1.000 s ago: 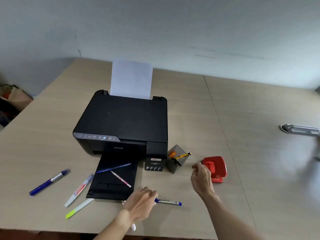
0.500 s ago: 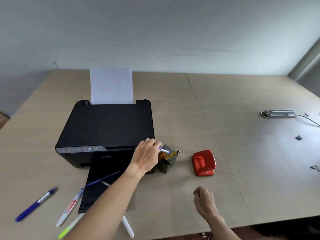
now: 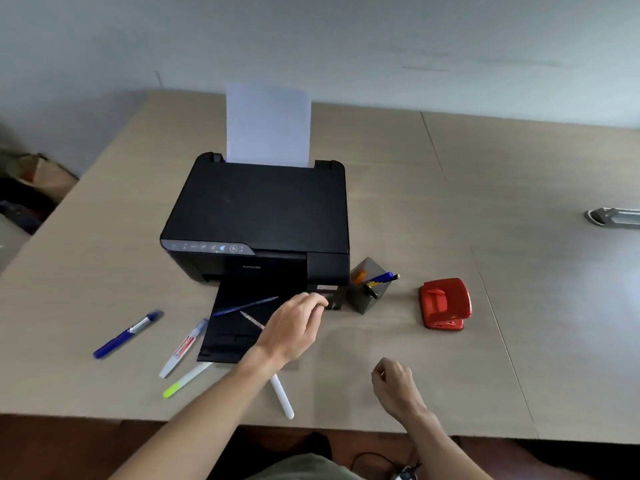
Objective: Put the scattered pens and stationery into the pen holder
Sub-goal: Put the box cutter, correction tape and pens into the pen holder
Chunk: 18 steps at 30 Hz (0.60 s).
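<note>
A small grey pen holder (image 3: pixel 367 293) stands right of the printer, with a blue pen (image 3: pixel 381 277) and other items sticking out of it. My left hand (image 3: pixel 294 323) hovers over the printer's output tray, fingers loosely curled, holding nothing. My right hand (image 3: pixel 393 384) rests near the table's front edge in a loose fist, empty. On the tray lie a thin blue pen (image 3: pixel 246 305) and a pink-patterned pen (image 3: pixel 252 320). Left of the tray lie a blue marker (image 3: pixel 126 335), a correction pen (image 3: pixel 183 348), a yellow highlighter (image 3: pixel 185 380), and a white pen (image 3: pixel 282 396).
A black printer (image 3: pixel 263 209) with a paper sheet (image 3: pixel 268 124) occupies the table's middle. A red hole punch (image 3: pixel 445 303) sits right of the holder. A grey power strip (image 3: pixel 613 216) lies at the far right. The table's front edge (image 3: pixel 104 415) is close to me.
My left hand carried the blue pen to the holder, left it there, and has drawn back over the tray. My right hand stayed low near the front edge.
</note>
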### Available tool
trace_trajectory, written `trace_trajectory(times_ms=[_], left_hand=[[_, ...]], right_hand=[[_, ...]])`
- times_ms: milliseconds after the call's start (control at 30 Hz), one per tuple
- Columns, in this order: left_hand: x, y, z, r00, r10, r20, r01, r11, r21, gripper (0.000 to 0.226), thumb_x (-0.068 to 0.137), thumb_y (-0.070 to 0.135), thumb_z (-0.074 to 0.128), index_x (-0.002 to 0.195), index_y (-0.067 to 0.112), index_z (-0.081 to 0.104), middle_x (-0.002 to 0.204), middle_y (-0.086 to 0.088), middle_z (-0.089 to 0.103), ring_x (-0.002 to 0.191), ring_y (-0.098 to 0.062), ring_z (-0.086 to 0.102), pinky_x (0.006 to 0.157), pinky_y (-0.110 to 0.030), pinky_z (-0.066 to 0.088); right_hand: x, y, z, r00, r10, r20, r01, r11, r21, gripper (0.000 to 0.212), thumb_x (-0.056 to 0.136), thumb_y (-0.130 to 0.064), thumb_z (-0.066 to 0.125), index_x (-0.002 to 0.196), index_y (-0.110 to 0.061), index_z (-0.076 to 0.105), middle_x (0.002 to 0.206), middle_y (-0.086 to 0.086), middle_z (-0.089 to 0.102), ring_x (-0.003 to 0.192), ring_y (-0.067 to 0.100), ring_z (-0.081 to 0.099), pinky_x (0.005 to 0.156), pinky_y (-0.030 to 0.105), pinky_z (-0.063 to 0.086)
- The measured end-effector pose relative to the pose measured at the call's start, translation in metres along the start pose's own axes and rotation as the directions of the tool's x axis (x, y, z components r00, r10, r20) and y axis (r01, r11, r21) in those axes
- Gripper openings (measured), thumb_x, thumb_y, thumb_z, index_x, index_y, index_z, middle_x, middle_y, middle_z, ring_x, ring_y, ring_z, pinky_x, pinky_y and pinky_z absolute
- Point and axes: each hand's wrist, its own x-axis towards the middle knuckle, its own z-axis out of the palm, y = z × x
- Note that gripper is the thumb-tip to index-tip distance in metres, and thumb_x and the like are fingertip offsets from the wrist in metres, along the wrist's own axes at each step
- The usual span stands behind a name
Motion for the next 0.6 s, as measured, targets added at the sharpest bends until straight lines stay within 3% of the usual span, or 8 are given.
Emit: trace_trajectory(times_ms=[233,367,467,600], left_hand=[[-0.125,-0.069,-0.05,0.977,-0.21,0.023,0.204,0.966,0.161,0.009,0.085,0.024,0.05,0.079,0.027,0.057,0.068,0.013,0.062,0.06,-0.005,0.054,0.053,-0.018,0.04],[-0.164,-0.097,-0.067,0.905,-0.421,-0.066,0.422,0.862,0.282,0.008,0.081,0.022,0.059,0.075,0.027,0.055,0.07,0.012,0.063,0.062,-0.009,0.059,0.051,-0.021,0.044],[-0.176,-0.111,-0.071,0.837,-0.535,-0.116,0.537,0.761,0.365,0.012,0.077,0.02,0.07,0.078,0.02,0.059,0.069,0.003,0.063,0.057,-0.016,0.063,0.048,-0.023,0.046],[-0.179,-0.133,-0.068,0.74,-0.669,-0.075,0.609,0.617,0.499,0.026,0.074,0.031,0.078,0.089,0.016,0.064,0.079,-0.004,0.062,0.065,-0.021,0.064,0.052,-0.031,0.053]], right_hand=[[-0.017,-0.05,0.054,0.96,-0.116,0.254,0.143,0.986,-0.091,0.03,0.071,-0.05,0.058,0.06,-0.023,0.052,0.075,0.001,0.066,0.074,0.022,0.061,0.066,0.036,0.051],[-0.027,-0.09,0.082,0.915,-0.157,0.373,0.243,0.95,-0.196,0.046,0.062,-0.066,0.058,0.07,-0.021,0.056,0.084,0.0,0.066,0.078,0.022,0.061,0.066,0.033,0.05],[-0.033,-0.114,0.096,0.889,-0.175,0.424,0.312,0.908,-0.279,0.041,0.062,-0.058,0.062,0.075,-0.021,0.052,0.09,0.002,0.064,0.079,0.025,0.062,0.071,0.035,0.051],[-0.033,-0.123,0.104,0.887,-0.166,0.431,0.329,0.881,-0.339,0.02,0.074,-0.037,0.058,0.078,-0.02,0.047,0.101,0.008,0.061,0.081,0.03,0.059,0.075,0.037,0.05]])
